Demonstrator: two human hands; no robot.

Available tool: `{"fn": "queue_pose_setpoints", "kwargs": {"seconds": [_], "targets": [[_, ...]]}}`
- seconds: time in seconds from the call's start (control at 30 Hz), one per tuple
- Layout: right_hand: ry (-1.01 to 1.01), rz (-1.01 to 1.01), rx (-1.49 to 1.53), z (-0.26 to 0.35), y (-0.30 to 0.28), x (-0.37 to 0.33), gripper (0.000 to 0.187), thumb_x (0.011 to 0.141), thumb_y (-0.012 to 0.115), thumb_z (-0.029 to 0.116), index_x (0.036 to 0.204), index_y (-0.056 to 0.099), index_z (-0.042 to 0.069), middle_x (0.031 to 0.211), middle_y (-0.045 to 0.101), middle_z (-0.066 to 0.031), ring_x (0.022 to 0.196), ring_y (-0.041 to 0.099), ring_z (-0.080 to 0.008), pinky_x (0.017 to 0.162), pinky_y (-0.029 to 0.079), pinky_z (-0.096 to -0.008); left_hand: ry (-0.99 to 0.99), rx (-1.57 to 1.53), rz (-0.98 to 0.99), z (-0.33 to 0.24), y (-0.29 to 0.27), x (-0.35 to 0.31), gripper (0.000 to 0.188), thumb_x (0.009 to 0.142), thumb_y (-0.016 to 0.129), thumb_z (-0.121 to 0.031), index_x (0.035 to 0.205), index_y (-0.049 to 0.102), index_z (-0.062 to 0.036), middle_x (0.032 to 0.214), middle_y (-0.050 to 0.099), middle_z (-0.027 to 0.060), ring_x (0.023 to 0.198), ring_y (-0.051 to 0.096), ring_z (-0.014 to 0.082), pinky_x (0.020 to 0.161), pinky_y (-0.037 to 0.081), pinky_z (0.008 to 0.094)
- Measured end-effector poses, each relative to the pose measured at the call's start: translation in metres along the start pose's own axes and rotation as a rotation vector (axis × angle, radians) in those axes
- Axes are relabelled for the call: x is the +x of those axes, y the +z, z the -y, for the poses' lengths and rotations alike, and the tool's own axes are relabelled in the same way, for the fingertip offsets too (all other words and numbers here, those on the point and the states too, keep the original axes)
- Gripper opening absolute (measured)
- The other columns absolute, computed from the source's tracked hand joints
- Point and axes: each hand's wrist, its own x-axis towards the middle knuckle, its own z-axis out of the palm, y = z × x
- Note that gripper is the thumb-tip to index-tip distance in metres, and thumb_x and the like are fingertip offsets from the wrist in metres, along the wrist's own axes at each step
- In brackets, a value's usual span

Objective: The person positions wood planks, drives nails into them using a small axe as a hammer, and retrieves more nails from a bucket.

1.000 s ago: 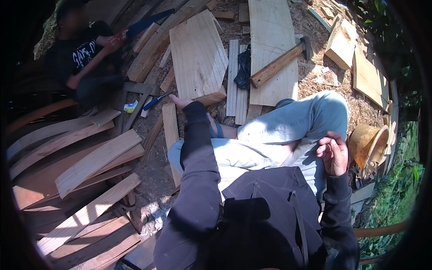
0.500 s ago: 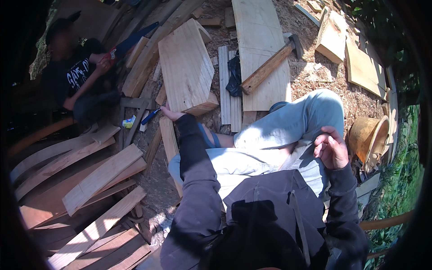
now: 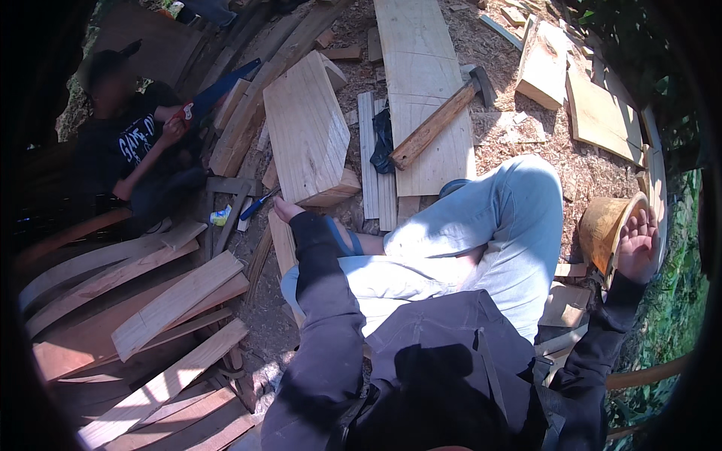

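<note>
My left hand (image 3: 287, 210) is low beside the near end of a thick pale wood block (image 3: 308, 124). A slim blue-handled tool (image 3: 254, 210) reaches up to its fingertips; whether those fingers grip it cannot be made out. On the far right, my right hand (image 3: 638, 244) is raised with fingers spread and palm showing, holding nothing. It overlaps the rim of a worn yellow bucket-like container (image 3: 599, 229); contact is unclear. A wooden-handled hammer or adze (image 3: 432, 126) lies across a wide plank (image 3: 421, 56) beyond my legs.
Cut boards (image 3: 177, 304) pile up at left. Another person (image 3: 139, 128) sits at upper left holding a red-handled saw (image 3: 222, 89). A yellow-and-blue packet (image 3: 220, 216) lies near the blue tool. Further right are a wood block (image 3: 543, 64) and a board (image 3: 605, 113) on shavings.
My right hand has swung outward to the right, from above my knee to the yellow container, and its curled fingers have spread. My left hand stays by the wood block.
</note>
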Motion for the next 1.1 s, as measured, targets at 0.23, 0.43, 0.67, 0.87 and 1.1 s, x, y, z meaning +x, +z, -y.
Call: {"fn": "queue_pose_setpoints", "kwargs": {"seconds": [0.23, 0.43, 0.67, 0.87, 1.1], "targets": [[0.464, -0.332, -0.916, 0.003, -0.298, 0.078, 0.028, 0.094, 0.053, 0.018, 0.12, 0.051, 0.008, 0.107, 0.058, -0.0047, 0.095, 0.056, -0.0128, 0.08, 0.046, -0.0266, 0.312, 0.071, 0.227, -0.051, 0.028, -0.155, 0.025, 0.085, 0.051, 0.0, 0.109, 0.052, 0.0017, 0.103, 0.056, 0.0095, 0.094, 0.053, 0.0169, 0.085, 0.043, 0.0284], [0.485, -0.166, -1.329, -0.089, -0.285, 0.096, 0.028, 0.093, 0.053, 0.016, 0.119, 0.052, 0.007, 0.107, 0.058, -0.0054, 0.095, 0.056, -0.0141, 0.081, 0.046, -0.0274, 0.302, 0.29, 1.006, -0.052, 0.034, -0.251, 0.013, 0.087, 0.051, 0.003, 0.096, 0.06, 0.0026, 0.082, 0.065, 0.01, 0.071, 0.062, 0.0151, 0.066, 0.05, 0.0274], [0.389, -0.202, -1.327, -0.139, -0.305, 0.102, 0.028, 0.091, 0.054, 0.013, 0.118, 0.052, 0.005, 0.107, 0.058, -0.0063, 0.095, 0.056, -0.0156, 0.082, 0.046, -0.0282, 0.647, 0.346, 1.222, -0.039, 0.051, -0.296, 0.018, 0.08, 0.054, -0.005, 0.096, 0.06, -0.0007, 0.09, 0.057, 0.0163, 0.083, 0.056, 0.0328, 0.075, 0.045, 0.0402], [0.37, -0.179, -1.393, -0.136, -0.299, 0.121, 0.028, 0.09, 0.054, 0.011, 0.117, 0.053, 0.004, 0.107, 0.058, -0.0071, 0.094, 0.056, -0.017, 0.083, 0.046, -0.029, 0.556, 0.364, 1.157, -0.025, 0.042, -0.299, 0.019, 0.081, 0.053, -0.007, 0.098, 0.06, -0.0009, 0.088, 0.057, 0.016, 0.083, 0.056, 0.0336, 0.075, 0.045, 0.0399], [0.344, -0.181, -1.426, -0.126, -0.284, 0.124, 0.028, 0.088, 0.054, 0.008, 0.116, 0.053, 0.003, 0.106, 0.058, -0.0079, 0.094, 0.056, -0.0185, 0.084, 0.046, -0.0299, 0.504, 0.355, 1.169, -0.028, 0.047, -0.296, 0.019, 0.08, 0.055, -0.008, 0.097, 0.061, -0.0009, 0.088, 0.057, 0.0163, 0.084, 0.056, 0.0338, 0.076, 0.046, 0.0407]]}}
